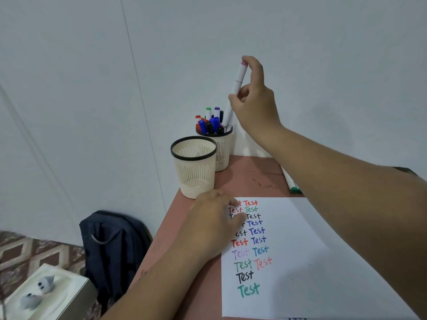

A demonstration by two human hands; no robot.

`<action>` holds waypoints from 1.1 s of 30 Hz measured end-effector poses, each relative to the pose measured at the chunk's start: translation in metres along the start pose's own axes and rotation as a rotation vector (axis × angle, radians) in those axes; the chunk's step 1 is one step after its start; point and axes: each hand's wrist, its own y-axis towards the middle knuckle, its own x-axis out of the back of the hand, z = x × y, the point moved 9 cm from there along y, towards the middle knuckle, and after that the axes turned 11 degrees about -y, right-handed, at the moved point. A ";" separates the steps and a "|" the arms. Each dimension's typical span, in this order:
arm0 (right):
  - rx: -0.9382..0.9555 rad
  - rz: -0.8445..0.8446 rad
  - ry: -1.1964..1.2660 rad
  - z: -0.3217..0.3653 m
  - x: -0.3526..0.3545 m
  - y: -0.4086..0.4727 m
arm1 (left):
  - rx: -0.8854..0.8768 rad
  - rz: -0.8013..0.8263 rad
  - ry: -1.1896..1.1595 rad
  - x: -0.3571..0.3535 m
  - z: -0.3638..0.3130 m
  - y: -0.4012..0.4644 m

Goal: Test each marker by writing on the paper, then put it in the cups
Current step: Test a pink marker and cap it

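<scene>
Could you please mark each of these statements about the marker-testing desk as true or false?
1. The right hand holds a white marker with a pink cap over the farther cream mesh cup. True.
2. The nearer cream mesh cup with a black rim is packed with markers. False: no markers show in it; they stand in the farther cup.
3. The left hand rests on the white sheet of paper. True.
4. The paper is blank. False: the word "Test" is written on it many times in several colours.
5. A dark blue backpack sits on the desk. False: it stands on the floor, left of the pinkish desk.
</scene>
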 end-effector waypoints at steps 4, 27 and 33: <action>0.037 0.099 -0.073 -0.009 -0.019 -0.007 | -0.008 -0.003 0.007 0.000 -0.001 0.000; 0.103 0.686 -0.620 -0.030 -0.054 -0.035 | -0.045 -0.022 0.089 0.001 -0.010 -0.005; 0.048 0.667 -0.552 -0.035 -0.059 -0.038 | -0.041 -0.026 0.065 0.001 -0.007 -0.003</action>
